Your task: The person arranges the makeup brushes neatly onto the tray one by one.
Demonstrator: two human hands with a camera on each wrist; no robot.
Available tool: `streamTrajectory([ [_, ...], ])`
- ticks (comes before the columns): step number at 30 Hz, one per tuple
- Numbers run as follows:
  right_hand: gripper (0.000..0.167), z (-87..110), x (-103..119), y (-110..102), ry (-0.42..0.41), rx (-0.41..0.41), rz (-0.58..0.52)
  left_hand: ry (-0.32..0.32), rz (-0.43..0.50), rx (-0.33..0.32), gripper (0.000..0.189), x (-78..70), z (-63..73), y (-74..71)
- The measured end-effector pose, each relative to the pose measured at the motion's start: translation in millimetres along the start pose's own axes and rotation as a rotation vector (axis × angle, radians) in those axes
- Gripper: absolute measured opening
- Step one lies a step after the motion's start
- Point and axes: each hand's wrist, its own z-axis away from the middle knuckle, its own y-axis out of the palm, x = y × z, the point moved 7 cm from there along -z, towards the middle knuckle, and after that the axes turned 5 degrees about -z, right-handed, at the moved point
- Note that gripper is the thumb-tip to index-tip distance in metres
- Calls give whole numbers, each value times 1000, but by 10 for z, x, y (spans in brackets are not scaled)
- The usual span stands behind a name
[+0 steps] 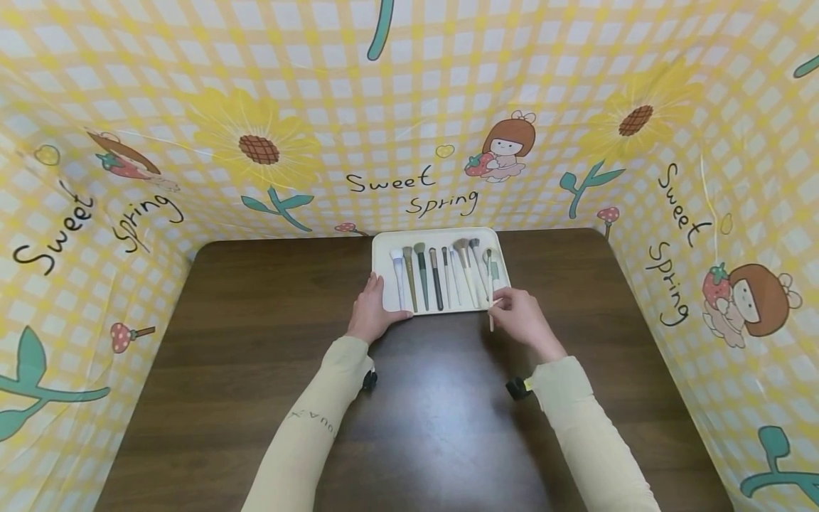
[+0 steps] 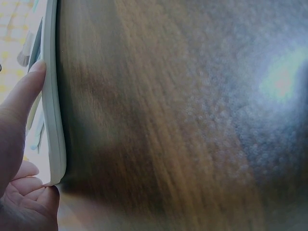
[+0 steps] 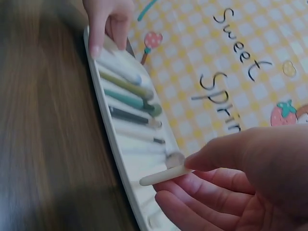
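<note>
A cream tray [image 1: 441,237] at the far side of the table carries a row of makeup brushes, their bristles pointing away from me. My left hand [image 1: 372,313] grips its near left corner, the thumb [image 2: 36,79] along the front rim and the fingers at the side. At the tray's near right end, my right hand [image 1: 521,316] pinches a pale-handled makeup brush [image 3: 163,176] between thumb and fingers. The handle's end sticks out past the front rim. Among the brushes lying in the tray are a green one [image 1: 422,274] and a black-handled one [image 1: 437,284].
The dark wooden table [image 1: 256,398] stretches toward me, with a bright light reflection in its middle. A yellow checked cloth [image 1: 358,92] with flowers and lettering rises behind the tray and along both sides.
</note>
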Motion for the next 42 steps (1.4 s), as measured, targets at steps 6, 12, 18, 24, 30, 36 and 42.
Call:
streamTrajectory([
  [6, 26, -114, 154, 162, -39, -9, 14, 14, 4, -10, 117, -5, -9, 1],
  [12, 24, -229, 304, 405, -101, 33, 32, 22, -6, -10, 118, 22, -31, 11],
  [18, 21, -364, 451, 616, -108, 63, 14, 31, 5, -21, 117, 40, -47, -2],
  [24, 23, -488, 602, 800, -115, 85, -1, 46, 12, -32, 118, 29, -24, -39],
  [30, 23, -575, 700, 985, -74, 126, -28, 55, 5, -43, 115, 28, 16, -50],
  [36, 25, -695, 812, 1135, -51, 156, -43, 88, -16, -66, 109, 4, 29, -49],
  [42, 31, -821, 885, 1288, -21, 163, 17, 101, -24, -76, 107, -1, 41, -36],
])
